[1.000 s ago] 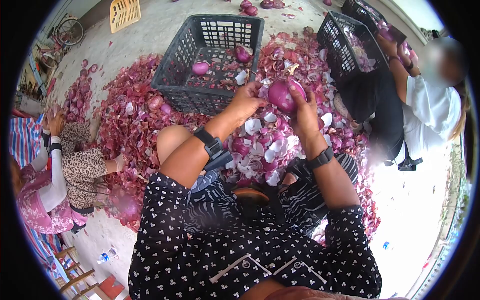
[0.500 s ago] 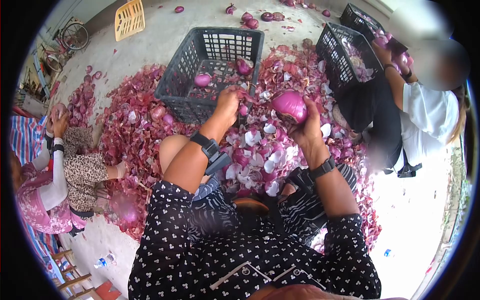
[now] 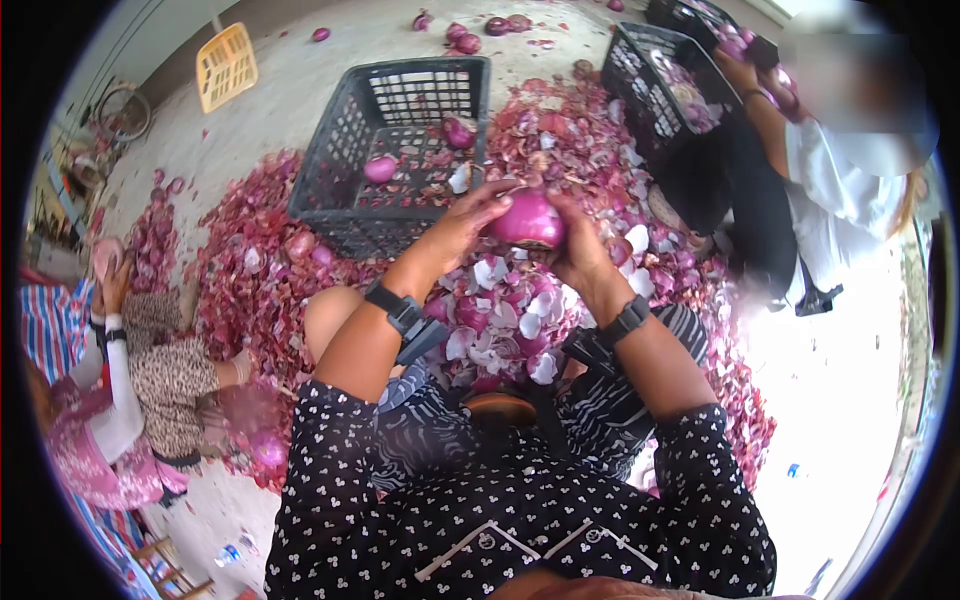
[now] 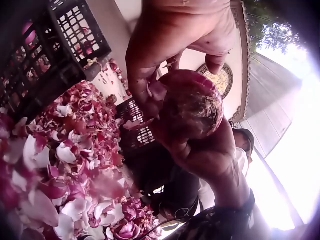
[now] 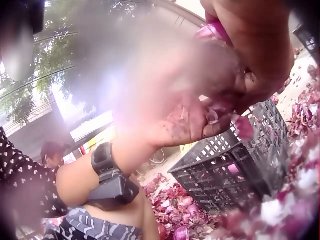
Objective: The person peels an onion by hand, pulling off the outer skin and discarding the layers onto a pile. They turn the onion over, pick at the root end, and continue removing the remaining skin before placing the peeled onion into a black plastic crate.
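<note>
A large red onion is held up over the peel heap, between both hands. My right hand grips it from the right and below, fingers curled round it. My left hand is at the onion's left side, its thumb against the surface. In the left wrist view, the onion's rough brown end faces the camera. Loose purple skin sticks out at the left fingers. The right wrist view is partly blurred; there the left fingers are curled, with a flap of onion skin hanging below them.
A black plastic crate stands just ahead to the left, with two onions and scraps inside. Shed skins spread thickly around my legs. At right, a person in white sits beside another crate. Someone else sits at left.
My left hand pulled away from the onion with a strip of skin, then came back against its left side. The onion shifted left and turned in my right hand. The head view shifted too.
</note>
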